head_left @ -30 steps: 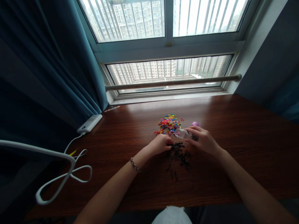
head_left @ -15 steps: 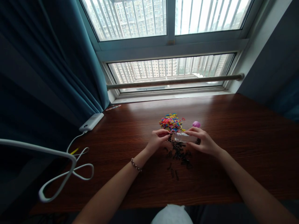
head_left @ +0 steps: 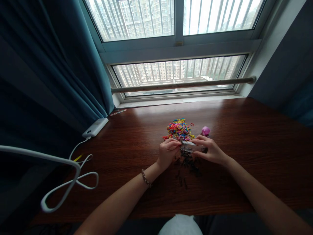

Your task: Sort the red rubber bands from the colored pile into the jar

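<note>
My right hand is closed around a small clear plastic bottle, which lies tilted on its side with its mouth to the left. A few dark bands show inside it near its base. At that mouth, the fingers of my left hand are pinched together on what looks like a black rubber band, mostly hidden. Below the bottle lies a loose heap of black rubber bands. Just behind my hands is a pile of multicoloured rubber bands. A pink cap stands beyond my right hand.
The brown wooden table runs back to a window. A white power bank with a white cable sits at the left, beside a blue curtain.
My left hand has moved slightly right, its fingers closer to the bottle's mouth. The bottle and my right hand have shifted a little left. More of the coloured pile and pink cap shows.
</note>
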The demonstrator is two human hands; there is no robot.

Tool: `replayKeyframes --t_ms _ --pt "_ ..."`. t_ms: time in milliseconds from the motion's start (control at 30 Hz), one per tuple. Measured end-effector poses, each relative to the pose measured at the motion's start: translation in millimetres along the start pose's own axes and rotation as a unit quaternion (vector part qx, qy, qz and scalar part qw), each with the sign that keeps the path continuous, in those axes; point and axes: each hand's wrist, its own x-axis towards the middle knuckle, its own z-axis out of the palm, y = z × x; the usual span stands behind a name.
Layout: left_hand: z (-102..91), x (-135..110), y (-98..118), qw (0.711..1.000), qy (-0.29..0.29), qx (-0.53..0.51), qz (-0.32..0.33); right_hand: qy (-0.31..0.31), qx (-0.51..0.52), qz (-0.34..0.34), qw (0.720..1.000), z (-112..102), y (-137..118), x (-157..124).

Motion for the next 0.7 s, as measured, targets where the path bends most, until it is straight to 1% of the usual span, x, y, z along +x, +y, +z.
replayKeyframes --t_ms 100,233,367,467,600,700 --pt "-0.7 1.8 1.0 0.999 -0.022 0.036 0.016 0.004 0.006 0.003 1.000 1.9 0.4 -0.2" --pt "-2.5 5.0 7.7 0.996 -0.050 0.067 -0.020 0.015 0.014 0.007 1.000 1.4 0.4 0.5" --pt "-3.6 6.1 12.2 0.994 -0.087 0.039 -0.045 0.024 0.009 0.012 1.000 -1.7 -0.7 1.6" --pt "-1.8 5.1 8.9 0.995 -0.077 -0.013 -0.068 0.025 0.006 0.013 1.000 -2.5 -0.6 1.4" --pt "2.8 2.7 3.8 0.988 -0.032 -0.079 -0.131 0.025 0.008 0.009 1.000 -1.1 1.6 0.5" --pt "5.7 1.4 6.1 0.978 -0.003 -0.141 -0.152 0.024 0.009 0.011 1.000 -0.5 1.8 0.3"
